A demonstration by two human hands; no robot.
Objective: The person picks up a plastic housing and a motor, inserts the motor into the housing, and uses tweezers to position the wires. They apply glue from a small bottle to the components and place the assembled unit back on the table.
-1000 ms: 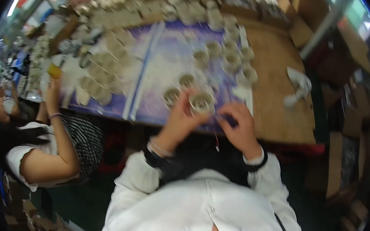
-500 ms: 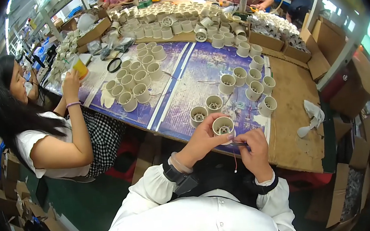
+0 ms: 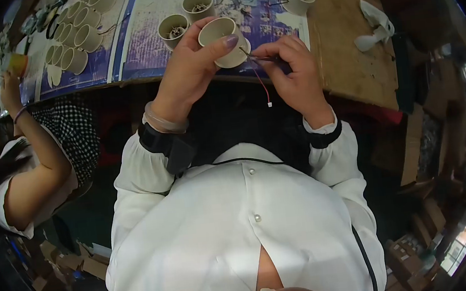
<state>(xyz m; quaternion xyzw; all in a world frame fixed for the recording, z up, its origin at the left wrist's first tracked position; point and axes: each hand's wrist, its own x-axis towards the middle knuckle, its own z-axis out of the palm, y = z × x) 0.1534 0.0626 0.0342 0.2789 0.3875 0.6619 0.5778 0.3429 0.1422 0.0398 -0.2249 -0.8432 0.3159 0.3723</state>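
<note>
My left hand [image 3: 186, 68] is closed around an off-white round cup-shaped housing [image 3: 231, 60], its thumb across the front of the wall. The housing tilts with its opening up, above the table's front edge. My right hand [image 3: 296, 70] pinches a thin dark tool [image 3: 263, 58], whose tip meets the housing's lower right side near a small dark spot. From there hangs a red wire [image 3: 263, 82] ending in a small white connector [image 3: 269, 104]. Just beyond my left hand stand two similar housings, one nearer [image 3: 163, 29] and one farther [image 3: 196, 17], with metal parts inside.
More housings stand farther right [image 3: 300, 6] and in a group at the left [image 3: 74, 63]. A brown board [image 3: 342, 49] covers the table's right side, bearing a crumpled white item [image 3: 377, 29]. A seated person [image 3: 31, 172] works at my left. Cardboard boxes [image 3: 90, 268] lie on the floor.
The view has tilted down, so the table sits higher in the picture. The housing has turned, showing more of its side wall. Both hands keep their grip.
</note>
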